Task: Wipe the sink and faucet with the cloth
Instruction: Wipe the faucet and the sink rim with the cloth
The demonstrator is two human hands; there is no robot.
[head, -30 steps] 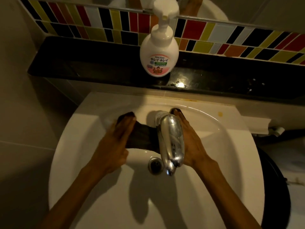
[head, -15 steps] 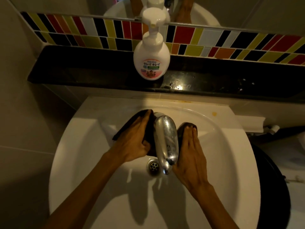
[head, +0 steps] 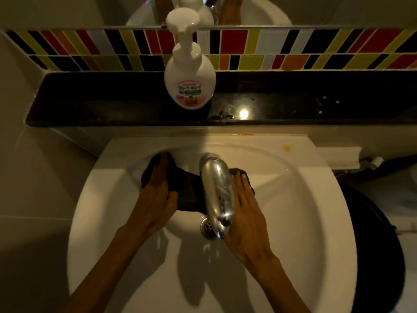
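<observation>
A white round sink (head: 304, 222) fills the lower view, with a chrome faucet (head: 216, 188) reaching out over the drain (head: 208, 227). A dark cloth (head: 187, 188) lies stretched across the back of the bowl, passing under the faucet. My left hand (head: 155, 195) presses flat on the cloth's left part. My right hand (head: 246, 213) presses flat on the cloth's right end, just right of the faucet. The cloth's middle is hidden by the spout.
A white pump soap bottle (head: 189, 77) stands on a black ledge (head: 316, 102) behind the sink, below a strip of coloured tiles (head: 293, 50) and a mirror. A dark round object (head: 379, 245) sits right of the sink. A yellow spot (head: 287, 148) marks the sink's back rim.
My left hand slid left along the back of the bowl, spreading the cloth. My right hand stayed beside the faucet. The camera shifted slightly.
</observation>
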